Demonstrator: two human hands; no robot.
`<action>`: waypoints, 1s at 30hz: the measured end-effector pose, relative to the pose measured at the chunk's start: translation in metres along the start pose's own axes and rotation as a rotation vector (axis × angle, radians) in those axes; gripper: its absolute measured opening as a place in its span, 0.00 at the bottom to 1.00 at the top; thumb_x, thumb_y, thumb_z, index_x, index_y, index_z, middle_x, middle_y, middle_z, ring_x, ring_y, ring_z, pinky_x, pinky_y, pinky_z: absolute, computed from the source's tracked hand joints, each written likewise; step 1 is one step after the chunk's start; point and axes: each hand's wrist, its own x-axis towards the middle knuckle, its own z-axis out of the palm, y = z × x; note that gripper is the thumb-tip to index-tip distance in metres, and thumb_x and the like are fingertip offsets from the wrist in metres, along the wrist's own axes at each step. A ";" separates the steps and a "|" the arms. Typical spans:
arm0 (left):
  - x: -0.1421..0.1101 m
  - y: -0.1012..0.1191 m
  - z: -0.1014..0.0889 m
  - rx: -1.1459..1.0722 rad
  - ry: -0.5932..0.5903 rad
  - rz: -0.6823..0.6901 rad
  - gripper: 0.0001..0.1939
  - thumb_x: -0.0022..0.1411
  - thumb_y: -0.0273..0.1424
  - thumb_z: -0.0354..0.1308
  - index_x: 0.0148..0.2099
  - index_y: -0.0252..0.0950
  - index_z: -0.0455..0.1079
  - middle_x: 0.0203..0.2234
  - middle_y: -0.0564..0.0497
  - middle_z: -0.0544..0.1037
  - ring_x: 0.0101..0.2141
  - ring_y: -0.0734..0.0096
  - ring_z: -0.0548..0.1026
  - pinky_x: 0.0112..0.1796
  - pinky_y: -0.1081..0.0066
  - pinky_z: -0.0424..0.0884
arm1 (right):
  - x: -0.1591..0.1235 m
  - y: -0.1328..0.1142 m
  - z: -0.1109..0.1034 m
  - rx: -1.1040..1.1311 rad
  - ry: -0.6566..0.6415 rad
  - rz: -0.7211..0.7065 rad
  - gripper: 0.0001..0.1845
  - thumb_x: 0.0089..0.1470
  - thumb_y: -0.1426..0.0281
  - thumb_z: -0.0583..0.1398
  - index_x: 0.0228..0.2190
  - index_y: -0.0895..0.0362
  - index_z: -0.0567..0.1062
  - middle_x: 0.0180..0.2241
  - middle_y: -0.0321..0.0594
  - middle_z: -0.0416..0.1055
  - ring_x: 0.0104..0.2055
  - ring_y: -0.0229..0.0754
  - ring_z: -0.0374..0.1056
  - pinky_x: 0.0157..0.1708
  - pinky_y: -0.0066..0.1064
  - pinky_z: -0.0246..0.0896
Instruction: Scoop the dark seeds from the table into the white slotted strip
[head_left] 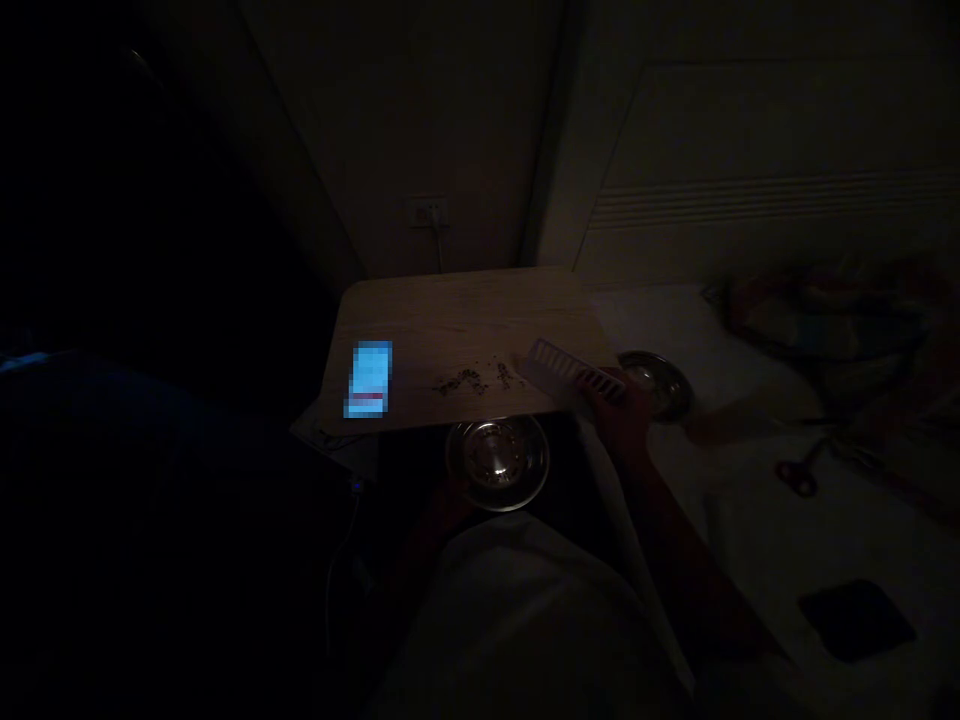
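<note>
The scene is very dark. My right hand [619, 405] is closed around a pale plastic piece [566, 368] with a row of slots, low over the right part of a small wooden table [465, 310]. Just left of this piece, small dark grains [469, 380] lie scattered near the table's front edge. Below that edge, my left hand [454, 495] grips the left rim of a shiny round metal bowl [499, 465]; its fingers are mostly lost in shadow. A few specks seem to show inside the bowl.
A lit phone [369, 380] lies at the table's left. Right of the table is a second metal bowl [656, 385], with scissors [799, 475] and a dark flat pad [856, 618] on the pale surface. A wall socket [427, 212] with a plugged cable is behind the table.
</note>
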 end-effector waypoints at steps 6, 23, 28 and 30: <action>-0.003 0.002 0.003 -0.009 -0.007 0.007 0.20 0.46 0.25 0.61 0.44 0.34 0.73 0.42 0.45 0.78 0.56 0.49 0.63 0.56 0.55 0.55 | -0.006 -0.005 0.008 0.010 -0.093 -0.021 0.11 0.46 0.64 0.62 0.31 0.58 0.75 0.29 0.40 0.75 0.29 0.41 0.69 0.30 0.31 0.64; -0.001 0.001 0.003 -0.024 -0.019 -0.004 0.20 0.46 0.23 0.60 0.45 0.32 0.72 0.44 0.44 0.77 0.57 0.49 0.61 0.57 0.54 0.54 | -0.013 -0.009 0.020 0.068 -0.185 0.010 0.12 0.47 0.63 0.62 0.33 0.57 0.76 0.31 0.40 0.75 0.31 0.41 0.69 0.32 0.31 0.63; 0.002 -0.002 -0.005 0.010 0.025 0.014 0.16 0.46 0.23 0.61 0.41 0.32 0.74 0.40 0.45 0.78 0.55 0.50 0.64 0.56 0.57 0.57 | -0.010 -0.006 0.018 0.056 -0.194 0.018 0.12 0.46 0.63 0.62 0.33 0.57 0.76 0.30 0.39 0.75 0.30 0.41 0.69 0.31 0.31 0.63; 0.002 -0.003 -0.008 0.020 0.034 0.030 0.16 0.46 0.22 0.61 0.41 0.32 0.74 0.40 0.45 0.78 0.56 0.51 0.62 0.56 0.59 0.56 | -0.009 -0.005 0.016 0.048 -0.153 0.014 0.12 0.46 0.63 0.62 0.33 0.57 0.76 0.30 0.40 0.75 0.30 0.41 0.69 0.31 0.31 0.63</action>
